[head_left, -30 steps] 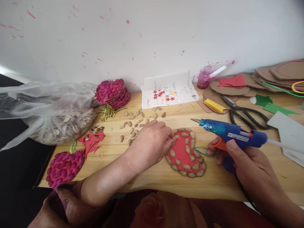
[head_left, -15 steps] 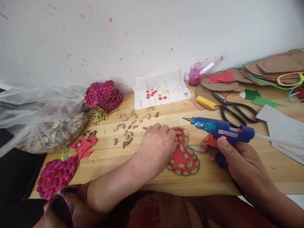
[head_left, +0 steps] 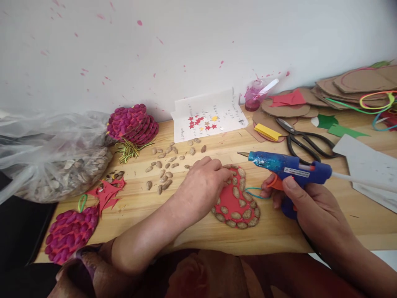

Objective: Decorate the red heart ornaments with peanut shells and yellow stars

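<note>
My left hand [head_left: 203,186] is over a red heart-shaped piece [head_left: 228,198] edged with tan peanut shells [head_left: 235,215]. Its fingers are curled together, fingertips down at the heart's upper left part; whatever they pinch is hidden. A blue hot glue gun [head_left: 283,164] is gripped in my right hand [head_left: 313,207], a finger on its orange trigger. The nozzle points left, above and to the right of the heart. A white glue stick [head_left: 350,178] sticks out of the gun's back. A teal cord loop [head_left: 252,193] extends from the heart's right side.
Loose peanut shells [head_left: 163,179] lie left of my hand. Beyond are a plastic bag of shells [head_left: 71,174], stacked purple pieces [head_left: 133,124], and paper with stars [head_left: 186,107]. Black-handled scissors [head_left: 307,140], a cup [head_left: 252,99] and cardboard [head_left: 359,82] lie right. A purple piece [head_left: 72,234] is front left.
My left hand has shifted slightly, its fingers tilting to show more of the heart's red middle and left edge. My right hand still holds the glue gun in nearly the same place.
</note>
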Motion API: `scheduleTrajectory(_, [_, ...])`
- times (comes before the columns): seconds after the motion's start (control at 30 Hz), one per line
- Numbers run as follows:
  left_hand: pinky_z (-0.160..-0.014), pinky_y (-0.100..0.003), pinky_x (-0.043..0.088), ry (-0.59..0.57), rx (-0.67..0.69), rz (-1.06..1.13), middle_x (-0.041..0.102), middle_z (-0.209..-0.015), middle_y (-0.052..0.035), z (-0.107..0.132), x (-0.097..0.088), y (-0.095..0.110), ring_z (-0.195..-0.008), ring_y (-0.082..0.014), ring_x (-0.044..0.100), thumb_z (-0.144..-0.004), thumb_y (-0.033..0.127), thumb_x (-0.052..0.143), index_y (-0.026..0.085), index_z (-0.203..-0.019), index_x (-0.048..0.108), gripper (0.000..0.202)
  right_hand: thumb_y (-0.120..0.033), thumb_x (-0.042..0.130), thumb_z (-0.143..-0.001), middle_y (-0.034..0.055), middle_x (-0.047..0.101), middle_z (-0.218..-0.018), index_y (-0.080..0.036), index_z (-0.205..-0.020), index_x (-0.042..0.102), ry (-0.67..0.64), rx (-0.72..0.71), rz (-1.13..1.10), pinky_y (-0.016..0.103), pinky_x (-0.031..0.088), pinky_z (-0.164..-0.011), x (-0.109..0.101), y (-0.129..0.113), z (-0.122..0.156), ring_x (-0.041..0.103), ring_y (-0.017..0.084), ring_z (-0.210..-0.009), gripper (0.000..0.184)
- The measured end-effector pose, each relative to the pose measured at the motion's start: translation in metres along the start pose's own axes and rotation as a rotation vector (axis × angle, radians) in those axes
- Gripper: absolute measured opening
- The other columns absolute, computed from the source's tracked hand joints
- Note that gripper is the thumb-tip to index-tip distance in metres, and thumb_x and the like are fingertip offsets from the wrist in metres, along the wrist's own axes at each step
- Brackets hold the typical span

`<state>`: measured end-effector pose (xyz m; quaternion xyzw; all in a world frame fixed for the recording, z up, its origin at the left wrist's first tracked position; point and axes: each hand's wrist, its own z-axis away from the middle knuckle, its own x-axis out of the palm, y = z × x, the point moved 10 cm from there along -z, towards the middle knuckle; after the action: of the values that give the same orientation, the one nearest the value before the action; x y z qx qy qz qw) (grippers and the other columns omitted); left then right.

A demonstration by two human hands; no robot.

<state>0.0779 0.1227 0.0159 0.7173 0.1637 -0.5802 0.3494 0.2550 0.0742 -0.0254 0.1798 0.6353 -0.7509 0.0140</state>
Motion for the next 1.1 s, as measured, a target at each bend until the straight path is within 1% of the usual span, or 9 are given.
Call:
scheduleTrajectory(0.23, [-0.084, -0.036, 0.049, -0.006, -0.028, -0.009, 0.065, -0.086, -0.0055, -0.003, 0.002, -0.002, -0.087, -0.0208, 0.057, -0.097, 0.021, 0.056, 0.017, -0.094, 0.073, 0.017, -0.067, 0.058, -0.085, 0.0043, 0.074, -0.069, -0.024, -0.053, 0.060, 0.003, -0.002, 0.000, 0.032, 0.049, -0.063, 0.002, 0.001, -0.002, 0.056, 0.018, -0.055, 0.053])
scheduleTrajectory(0.4, [-0.085, -0.036, 0.050, -0.016, -0.045, -0.015, 0.066, -0.087, -0.0061, -0.003, 0.001, -0.001, -0.086, -0.0206, 0.058, -0.097, 0.020, 0.056, 0.015, -0.091, 0.072, 0.017, -0.069, 0.057, -0.085, 0.0051, 0.074, -0.071, -0.024, -0.055, 0.060, -0.003, 0.012, 0.018, 0.032, 0.047, -0.060, 0.001, 0.003, -0.001, 0.058, 0.019, -0.059, 0.054])
scheduleTrajectory(0.53, [-0.088, -0.037, 0.049, -0.017, -0.054, -0.028, 0.066, -0.090, -0.0071, -0.003, 0.000, 0.000, -0.088, -0.0211, 0.058, -0.097, 0.019, 0.055, 0.015, -0.094, 0.072, 0.018, -0.066, 0.057, -0.086, 0.0053, 0.074, -0.071, -0.023, -0.053, 0.059, -0.003, 0.023, 0.023, 0.033, 0.046, -0.063, -0.001, 0.003, 0.000, 0.059, 0.020, -0.062, 0.054])
scheduleTrajectory(0.7, [-0.088, -0.038, 0.050, -0.036, -0.083, -0.033, 0.067, -0.092, -0.0080, -0.003, 0.002, -0.002, -0.090, -0.0222, 0.058, -0.097, 0.020, 0.056, 0.015, -0.095, 0.071, 0.016, -0.069, 0.057, -0.085, 0.0046, 0.069, -0.064, -0.023, -0.052, 0.060, 0.020, 0.019, 0.051, 0.032, 0.043, -0.059, -0.002, 0.002, -0.001, 0.060, 0.021, -0.062, 0.057])
scheduleTrajectory(0.83, [-0.087, -0.037, 0.050, -0.008, -0.071, 0.004, 0.067, -0.092, -0.0074, -0.001, -0.002, -0.003, -0.090, -0.0218, 0.059, -0.096, 0.020, 0.057, 0.015, -0.095, 0.071, 0.015, -0.067, 0.058, -0.086, 0.0049, 0.070, -0.067, -0.022, -0.053, 0.061, 0.020, 0.016, 0.040, 0.031, 0.043, -0.058, -0.002, 0.003, 0.000, 0.061, 0.020, -0.066, 0.056])
scheduleTrajectory(0.9, [-0.088, -0.037, 0.050, 0.030, -0.073, 0.026, 0.067, -0.091, -0.0066, 0.000, -0.008, -0.007, -0.089, -0.0211, 0.059, -0.096, 0.021, 0.057, 0.016, -0.095, 0.071, 0.015, -0.067, 0.058, -0.086, 0.0048, 0.069, -0.066, -0.022, -0.055, 0.062, 0.020, 0.017, 0.031, 0.030, 0.042, -0.058, -0.003, 0.004, 0.001, 0.061, 0.020, -0.066, 0.055])
scheduleTrajectory(1.0, [-0.088, -0.036, 0.051, 0.085, -0.121, 0.084, 0.067, -0.093, -0.0050, 0.004, -0.020, -0.020, -0.090, -0.0194, 0.062, -0.096, 0.020, 0.058, 0.018, -0.097, 0.071, 0.013, -0.069, 0.058, -0.085, 0.0039, 0.066, -0.060, -0.022, -0.055, 0.062, 0.023, 0.020, 0.030, 0.030, 0.042, -0.057, -0.003, 0.005, 0.001, 0.059, 0.020, -0.063, 0.056])
scheduleTrajectory(1.07, [-0.090, -0.034, 0.052, 0.086, -0.158, 0.147, 0.068, -0.101, -0.0043, 0.008, -0.024, -0.029, -0.094, -0.0185, 0.063, -0.093, 0.018, 0.062, 0.019, -0.105, 0.069, 0.014, -0.068, 0.058, -0.086, 0.0039, 0.066, -0.061, -0.022, -0.055, 0.062, 0.025, 0.015, 0.024, 0.031, 0.043, -0.059, -0.003, 0.006, 0.001, 0.061, 0.020, -0.064, 0.056])
scheduleTrajectory(1.1, [-0.092, -0.034, 0.052, 0.069, -0.168, 0.174, 0.068, -0.106, -0.0045, 0.010, -0.024, -0.032, -0.098, -0.0187, 0.064, -0.092, 0.019, 0.065, 0.019, -0.111, 0.068, 0.020, -0.067, 0.058, -0.087, 0.0039, 0.067, -0.062, -0.022, -0.055, 0.063, 0.025, 0.013, 0.019, 0.031, 0.044, -0.061, -0.003, 0.007, 0.000, 0.062, 0.021, -0.066, 0.055])
